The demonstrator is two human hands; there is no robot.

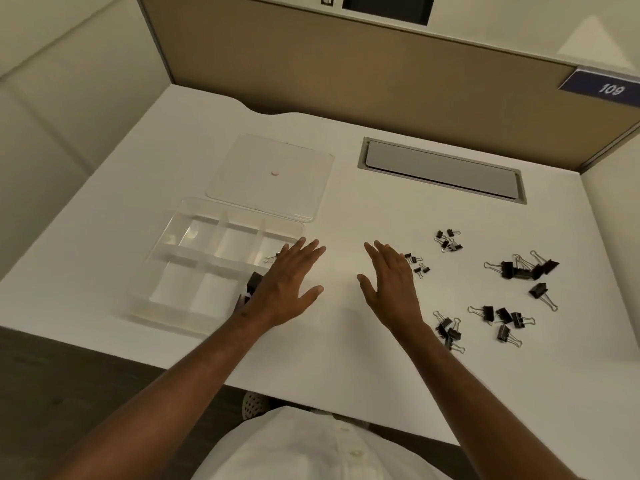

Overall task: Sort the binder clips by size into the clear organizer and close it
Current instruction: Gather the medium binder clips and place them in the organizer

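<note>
The clear organizer (pixel 180 268) lies open on the left of the white desk, with several compartments. Its clear lid (pixel 270 174) lies flat behind it. My left hand (pixel 284 282) hovers with straight fingers over the organizer's right edge and holds nothing. A large black clip (pixel 252 282) and a small clip (pixel 272 258) show in the right-hand compartments, partly hidden by that hand. My right hand (pixel 389 278) is spread flat over the desk's middle, empty. Small clips (pixel 448 240) lie just right of it, large clips (pixel 526 270) farther right, medium clips (pixel 498 317) nearer me.
A grey cable hatch (pixel 443 169) is set into the desk (pixel 346 209) at the back right. A tan partition (pixel 346 81) walls off the far side, with a blue sign reading 109 (pixel 606 88). The desk's front edge runs just below my forearms.
</note>
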